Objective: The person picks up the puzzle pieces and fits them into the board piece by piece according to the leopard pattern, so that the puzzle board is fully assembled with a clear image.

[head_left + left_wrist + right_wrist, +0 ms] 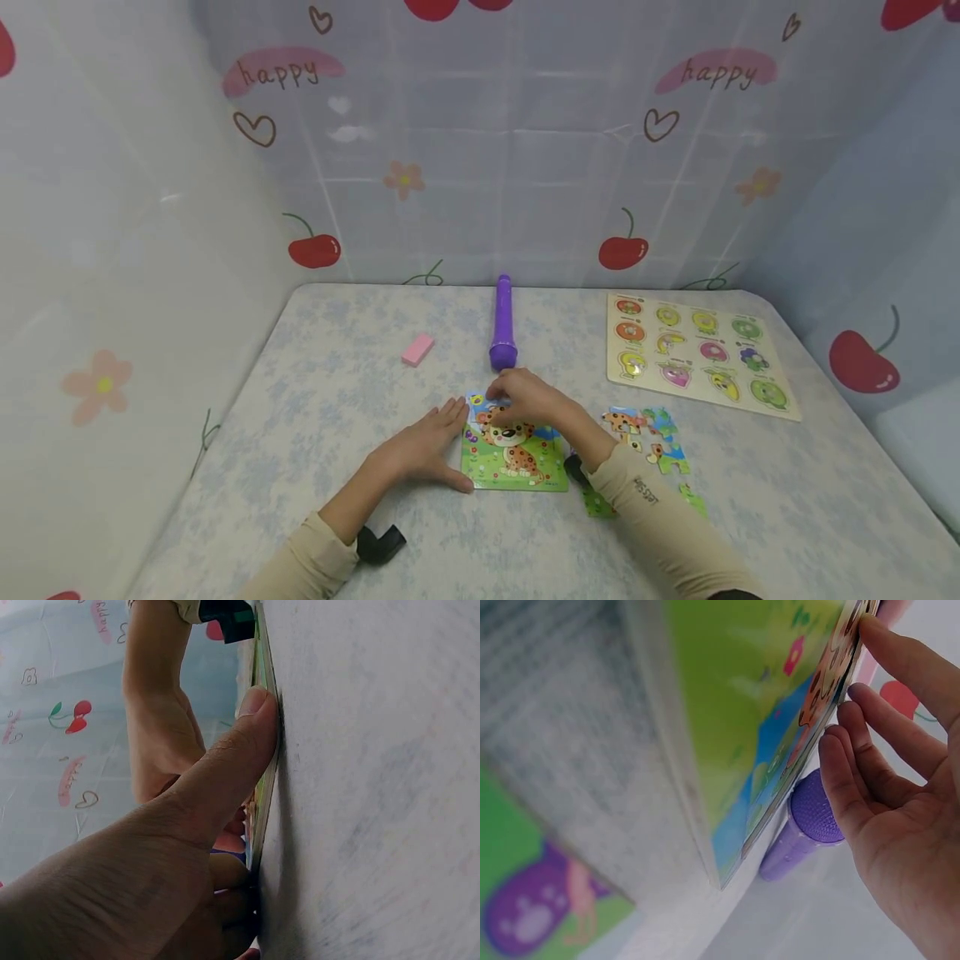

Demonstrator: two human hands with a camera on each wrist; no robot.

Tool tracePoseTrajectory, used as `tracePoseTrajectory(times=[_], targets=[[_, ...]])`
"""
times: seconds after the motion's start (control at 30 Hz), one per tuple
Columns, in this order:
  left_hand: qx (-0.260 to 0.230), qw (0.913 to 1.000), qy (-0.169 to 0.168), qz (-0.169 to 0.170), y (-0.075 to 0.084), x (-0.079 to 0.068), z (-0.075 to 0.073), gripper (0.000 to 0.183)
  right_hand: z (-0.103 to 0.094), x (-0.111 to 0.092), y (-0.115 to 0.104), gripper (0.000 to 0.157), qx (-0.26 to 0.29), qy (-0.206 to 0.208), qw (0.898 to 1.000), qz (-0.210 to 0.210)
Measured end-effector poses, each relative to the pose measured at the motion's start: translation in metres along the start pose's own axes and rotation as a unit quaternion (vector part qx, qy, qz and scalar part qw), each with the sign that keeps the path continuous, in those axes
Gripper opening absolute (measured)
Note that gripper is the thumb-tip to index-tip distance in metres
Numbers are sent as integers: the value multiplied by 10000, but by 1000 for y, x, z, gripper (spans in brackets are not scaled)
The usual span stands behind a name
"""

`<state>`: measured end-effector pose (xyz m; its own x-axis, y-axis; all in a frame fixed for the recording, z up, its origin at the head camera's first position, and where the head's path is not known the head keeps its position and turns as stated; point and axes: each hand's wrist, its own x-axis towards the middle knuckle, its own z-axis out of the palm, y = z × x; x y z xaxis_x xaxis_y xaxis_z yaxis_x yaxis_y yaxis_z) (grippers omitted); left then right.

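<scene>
Left hand [420, 446] is lying spread along the left edge of the flat, square-looking jigsaw board printed with a spotted animal on green grass [517, 454]; thumb is touching the board's edge. Small pink rectangular block [417, 350] is lying farther off, apart from that hand. Jigsaw board is resting on the pale blue-mottled counter [315, 400], between both hands; no long axis is standing out. Purple toy microphone [504, 325] is lying just beyond it, long axis running away from the person. Right hand [525, 396] is bending over the board's far part, fingertip touching the print; can't tell if it's pinching a piece. Loose printed jigsaw pieces [673, 458] are lying right of the board, partly hidden by the beige right sleeve [660, 525]. Likely key relation: pieces are sitting on the right arm's side, so that arm is nearer. Cream fruit-picture board [701, 354] is lying beyond, far right.
</scene>
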<state>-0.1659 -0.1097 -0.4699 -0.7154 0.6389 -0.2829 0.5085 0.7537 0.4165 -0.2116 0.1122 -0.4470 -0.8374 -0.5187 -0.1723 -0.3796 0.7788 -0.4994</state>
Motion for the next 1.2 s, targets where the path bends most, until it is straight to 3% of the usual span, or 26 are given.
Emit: tracePoseTrajectory(times=[1.2], targets=[[8, 10000, -18, -52, -2, 0, 2, 123, 4, 2, 0, 40, -277, 20, 9996, -59]])
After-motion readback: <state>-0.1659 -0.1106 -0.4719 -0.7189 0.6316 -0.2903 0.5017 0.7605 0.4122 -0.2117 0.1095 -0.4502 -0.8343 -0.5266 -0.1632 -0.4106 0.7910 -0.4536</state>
